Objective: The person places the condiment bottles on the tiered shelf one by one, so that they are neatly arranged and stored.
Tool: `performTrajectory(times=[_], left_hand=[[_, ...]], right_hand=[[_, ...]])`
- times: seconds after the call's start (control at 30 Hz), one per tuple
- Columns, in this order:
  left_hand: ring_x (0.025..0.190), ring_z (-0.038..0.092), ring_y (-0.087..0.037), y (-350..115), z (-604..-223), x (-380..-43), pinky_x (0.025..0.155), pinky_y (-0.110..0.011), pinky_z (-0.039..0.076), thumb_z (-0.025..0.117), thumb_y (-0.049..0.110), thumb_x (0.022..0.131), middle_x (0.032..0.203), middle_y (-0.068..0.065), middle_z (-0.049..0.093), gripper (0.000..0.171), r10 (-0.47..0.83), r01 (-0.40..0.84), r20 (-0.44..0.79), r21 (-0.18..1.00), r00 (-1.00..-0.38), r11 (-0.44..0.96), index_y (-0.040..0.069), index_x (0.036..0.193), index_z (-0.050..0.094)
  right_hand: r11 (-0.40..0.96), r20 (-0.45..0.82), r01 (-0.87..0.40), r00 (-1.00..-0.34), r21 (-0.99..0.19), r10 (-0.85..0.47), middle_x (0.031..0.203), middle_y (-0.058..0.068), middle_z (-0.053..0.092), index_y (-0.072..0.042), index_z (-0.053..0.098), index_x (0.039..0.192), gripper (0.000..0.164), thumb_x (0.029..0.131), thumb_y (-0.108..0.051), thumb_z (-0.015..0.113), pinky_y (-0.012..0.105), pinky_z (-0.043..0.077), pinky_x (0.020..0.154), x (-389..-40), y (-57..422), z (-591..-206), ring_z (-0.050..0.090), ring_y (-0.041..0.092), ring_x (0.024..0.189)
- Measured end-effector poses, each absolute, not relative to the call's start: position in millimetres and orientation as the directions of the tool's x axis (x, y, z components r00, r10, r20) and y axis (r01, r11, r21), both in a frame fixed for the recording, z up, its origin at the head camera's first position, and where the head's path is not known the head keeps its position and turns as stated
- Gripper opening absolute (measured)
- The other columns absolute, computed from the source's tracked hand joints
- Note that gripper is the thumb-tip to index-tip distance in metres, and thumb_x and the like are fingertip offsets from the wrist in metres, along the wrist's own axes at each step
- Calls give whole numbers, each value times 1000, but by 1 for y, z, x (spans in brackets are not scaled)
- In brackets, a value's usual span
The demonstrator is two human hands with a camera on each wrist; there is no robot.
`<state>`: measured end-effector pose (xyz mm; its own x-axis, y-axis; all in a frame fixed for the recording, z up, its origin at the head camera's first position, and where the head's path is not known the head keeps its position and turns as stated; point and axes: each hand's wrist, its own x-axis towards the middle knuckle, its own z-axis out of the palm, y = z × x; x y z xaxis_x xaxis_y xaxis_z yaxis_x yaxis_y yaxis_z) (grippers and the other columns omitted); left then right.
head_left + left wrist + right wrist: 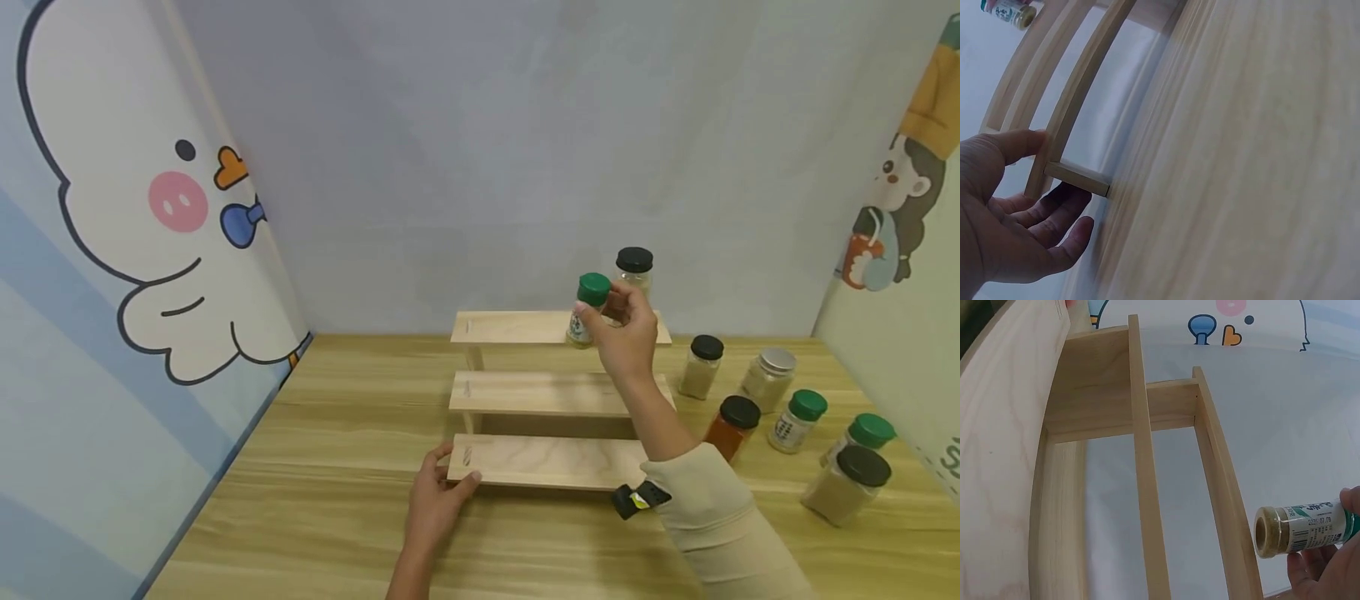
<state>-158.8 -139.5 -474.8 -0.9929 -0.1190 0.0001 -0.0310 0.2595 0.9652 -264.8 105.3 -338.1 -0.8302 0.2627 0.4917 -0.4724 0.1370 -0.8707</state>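
A three-step wooden spice rack stands on the table. My left hand grips the left end of its lowest step, thumb on the front edge and fingers around the side, as the left wrist view also has it. High at the right part of the rack, my right hand pinches a green-capped spice jar between thumb and fingers. In the right wrist view the jar lies sideways across the picture, its base close to the top step's edge. A black-lidded jar is just behind the right hand.
Right of the rack stand several more jars: black-lidded ones, a reddish-brown one, a silver-lidded one and green-capped ones. A pale curtain closes off the back of the table.
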Motion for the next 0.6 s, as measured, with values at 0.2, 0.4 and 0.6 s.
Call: performTrajectory(times=[0.2,0.4,0.6], left_hand=[[85,60,-27,-140,-471,-157,67,-37,48,74,18,80,101,-18,60,67,-110,-34,-2,956,-994,291,-2,134,40],[86,60,-27,-141,-471,-159,67,-36,48,74,18,80,101,-18,60,67,-115,-42,-9,957,-993,288,-1,134,40],[85,60,-26,-141,-472,-160,66,-36,48,75,17,79,100,-17,60,68,-123,-42,-7,956,-992,289,-2,134,41]], right_hand=[[147,464,-440,-836,-886,295,108,15,59,2,52,120,46,81,-11,73,33,44,83,-276,102,-336,56,23,96],[167,467,-436,-833,-884,299,110,17,60,2,53,121,47,81,-11,73,37,44,84,-288,97,-336,57,28,98],[183,512,-479,-811,-859,281,109,20,61,4,53,119,44,81,-8,72,40,44,84,-297,94,-337,58,31,96]])
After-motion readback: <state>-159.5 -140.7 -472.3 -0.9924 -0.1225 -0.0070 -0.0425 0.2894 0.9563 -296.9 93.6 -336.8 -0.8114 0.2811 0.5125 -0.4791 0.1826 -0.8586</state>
